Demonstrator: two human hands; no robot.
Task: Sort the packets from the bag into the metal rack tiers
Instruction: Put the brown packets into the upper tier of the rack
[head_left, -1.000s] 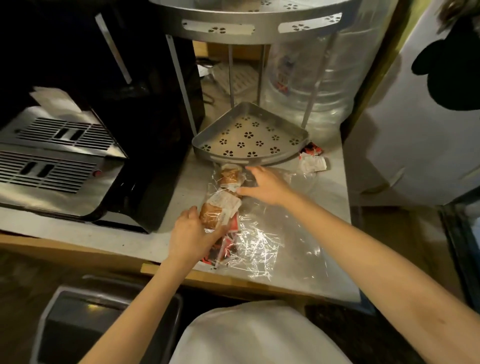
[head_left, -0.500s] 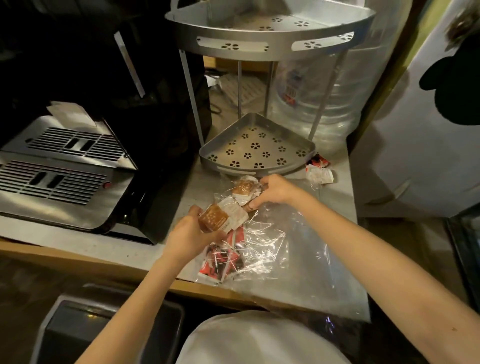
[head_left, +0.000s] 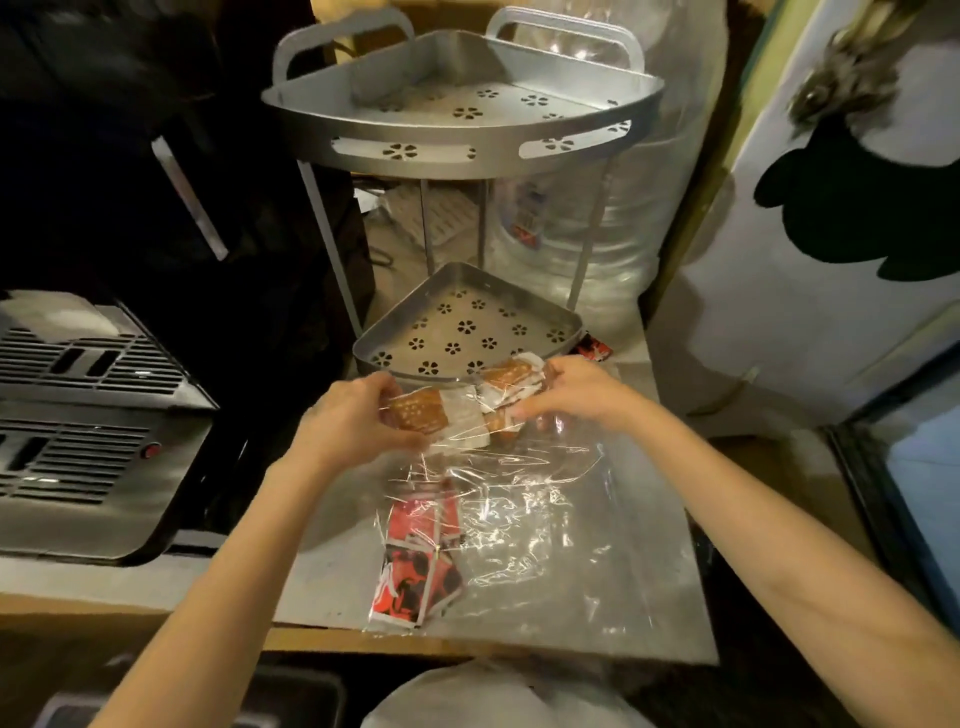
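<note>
On the pale grey counter (head_left: 337, 582), the person's left hand (head_left: 348, 415) grips an orange-brown packet with a white end (head_left: 431, 413), while the right hand (head_left: 582, 392) closes on a small bunch of similar orange-and-white packets (head_left: 511, 382) at about two o'clock from the first. Both hands hold their packets just in front of the lower perforated silver tray (head_left: 467, 327) of the two-tier metal corner rack (head_left: 332, 244). That lower tier appears bare, and so does the upper curved silver tier (head_left: 467, 111) at twelve o'clock, so by this view the sorting has barely begun. The crinkled clear plastic bag (head_left: 545, 525) lies flat on the counter at six o'clock from the hands, with several red, black and white packets (head_left: 415, 561) inside it near its lower left corner. One more red packet (head_left: 592, 347) lies on the counter at three o'clock from the lower tray. Every packet seen is yet to be placed.
</note>
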